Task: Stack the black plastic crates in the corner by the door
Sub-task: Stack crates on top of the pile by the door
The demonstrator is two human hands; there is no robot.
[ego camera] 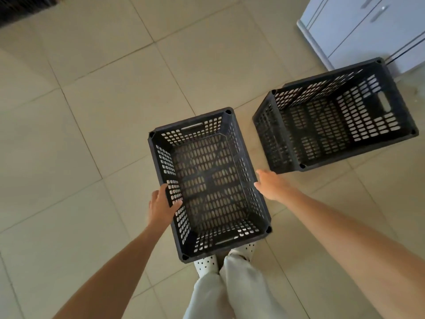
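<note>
A black perforated plastic crate (pixel 209 180) stands empty on the tiled floor right in front of my feet, long side pointing away from me. My left hand (pixel 162 204) grips its left rim, thumb hooked inside the wall. My right hand (pixel 272 184) is at the outside of the right rim with fingers stretched out; whether it touches the wall I cannot tell. A second black crate (pixel 333 120), also empty, sits on the floor to the right and farther away, turned at an angle.
A white cabinet (pixel 368 31) with drawers stands at the back right, just behind the second crate. A dark slatted object (pixel 23 8) lies at the top left corner. My dotted white shoes (pixel 207 265) are under the near crate's front edge. Beige tiles surround everything.
</note>
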